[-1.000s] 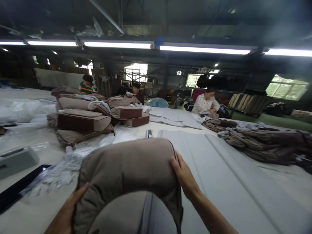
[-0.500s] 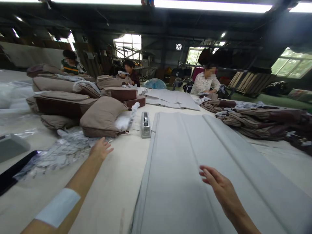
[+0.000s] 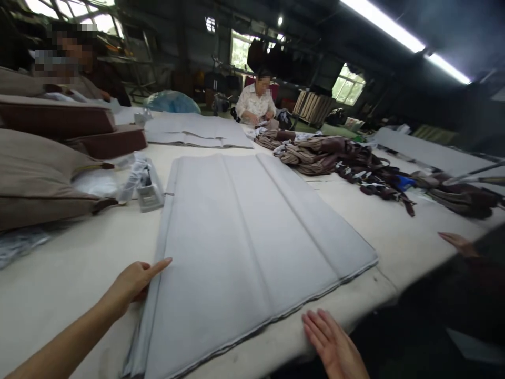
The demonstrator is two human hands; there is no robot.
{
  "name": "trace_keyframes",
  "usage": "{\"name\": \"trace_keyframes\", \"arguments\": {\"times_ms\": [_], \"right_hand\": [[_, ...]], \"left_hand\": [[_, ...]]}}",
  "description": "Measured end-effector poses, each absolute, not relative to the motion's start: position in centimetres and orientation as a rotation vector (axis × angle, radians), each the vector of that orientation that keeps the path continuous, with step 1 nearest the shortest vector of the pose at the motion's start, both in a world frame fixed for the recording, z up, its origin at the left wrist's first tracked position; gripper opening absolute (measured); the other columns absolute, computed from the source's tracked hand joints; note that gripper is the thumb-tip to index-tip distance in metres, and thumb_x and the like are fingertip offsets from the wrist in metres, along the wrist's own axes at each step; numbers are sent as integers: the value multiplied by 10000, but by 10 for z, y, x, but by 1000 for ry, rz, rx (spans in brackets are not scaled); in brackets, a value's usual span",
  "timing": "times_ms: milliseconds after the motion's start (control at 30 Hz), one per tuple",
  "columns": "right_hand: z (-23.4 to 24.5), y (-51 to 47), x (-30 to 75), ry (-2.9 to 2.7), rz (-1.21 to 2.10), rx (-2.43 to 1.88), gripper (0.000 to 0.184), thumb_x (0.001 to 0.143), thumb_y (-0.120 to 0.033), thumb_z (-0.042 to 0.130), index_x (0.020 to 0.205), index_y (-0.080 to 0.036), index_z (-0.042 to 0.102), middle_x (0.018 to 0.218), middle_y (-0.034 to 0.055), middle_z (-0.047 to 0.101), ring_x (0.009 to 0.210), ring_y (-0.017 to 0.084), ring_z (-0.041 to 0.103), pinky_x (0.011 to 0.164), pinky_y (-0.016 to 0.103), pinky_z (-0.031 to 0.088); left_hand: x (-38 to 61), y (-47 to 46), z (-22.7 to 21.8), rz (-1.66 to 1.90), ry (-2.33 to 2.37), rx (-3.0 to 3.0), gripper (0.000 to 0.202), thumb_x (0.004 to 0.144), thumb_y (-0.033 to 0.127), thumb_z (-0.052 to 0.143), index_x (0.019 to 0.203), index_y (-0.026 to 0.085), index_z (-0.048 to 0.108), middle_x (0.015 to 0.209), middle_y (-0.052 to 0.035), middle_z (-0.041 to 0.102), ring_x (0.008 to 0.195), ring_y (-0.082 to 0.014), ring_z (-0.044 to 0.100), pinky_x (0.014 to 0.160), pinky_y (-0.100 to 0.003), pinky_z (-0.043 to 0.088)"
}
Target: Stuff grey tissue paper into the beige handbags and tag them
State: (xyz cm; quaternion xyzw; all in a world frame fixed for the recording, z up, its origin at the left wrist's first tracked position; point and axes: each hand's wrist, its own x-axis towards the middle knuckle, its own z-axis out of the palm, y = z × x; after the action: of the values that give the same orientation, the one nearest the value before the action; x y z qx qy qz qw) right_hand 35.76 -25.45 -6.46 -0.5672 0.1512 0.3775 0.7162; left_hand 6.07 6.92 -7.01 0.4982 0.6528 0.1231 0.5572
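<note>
A stack of large pale grey sheets, with lengthwise creases, lies across the table in front of me. At its left edge is my left hand, the index finger stretched over the edge of the top sheet. Its other fingers bend lower beside the stack and are partly hidden; I see nothing held in it. By the table's front edge, just off the stack's near right side, my right hand is open and holds nothing, its fingers straight and side by side.
A tape dispenser stands left of the stack, near stuffed brown-grey bags. More sheets lie beyond. Brown bags and straps are heaped at the right. A co-worker sits opposite; another person's hand shows at right.
The view has turned right. My left hand has gone from beside the bags to the stack's left edge. My right hand has moved from over the sheets to the table's front edge.
</note>
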Motion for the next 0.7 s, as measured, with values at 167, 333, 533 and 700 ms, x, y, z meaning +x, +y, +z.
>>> {"name": "trace_keyframes", "arguments": {"times_ms": [167,333,533,700], "right_hand": [[-58,-234,348,344,932,-1151,581,647,-354,778,1076,-107,474,954,134,690,923,277,663,784,341,556],[-56,-233,345,324,959,-1151,548,664,-366,771,1048,-97,488,794,97,696,832,254,684,761,320,550],[-53,-230,316,363,1099,-1167,727,598,-370,819,1167,-115,445,949,151,687,913,295,663,780,337,549],[-59,-225,289,398,1186,-1122,854,592,-491,798,1238,-96,403,1030,199,658,971,309,641,811,342,542]], "left_hand": [[75,69,-74,167,1443,1050,507,577,496,778,857,107,615,686,-111,698,667,-294,674,547,-328,557],[85,64,-63,204,1423,932,469,638,394,769,947,82,605,724,-154,713,685,-342,682,596,-431,590],[96,50,-48,311,1322,801,260,706,186,706,912,74,593,610,-128,686,489,-267,645,482,-394,577],[95,51,-47,436,1328,757,246,691,66,665,925,74,587,578,-91,670,450,-223,624,447,-334,561]]}}
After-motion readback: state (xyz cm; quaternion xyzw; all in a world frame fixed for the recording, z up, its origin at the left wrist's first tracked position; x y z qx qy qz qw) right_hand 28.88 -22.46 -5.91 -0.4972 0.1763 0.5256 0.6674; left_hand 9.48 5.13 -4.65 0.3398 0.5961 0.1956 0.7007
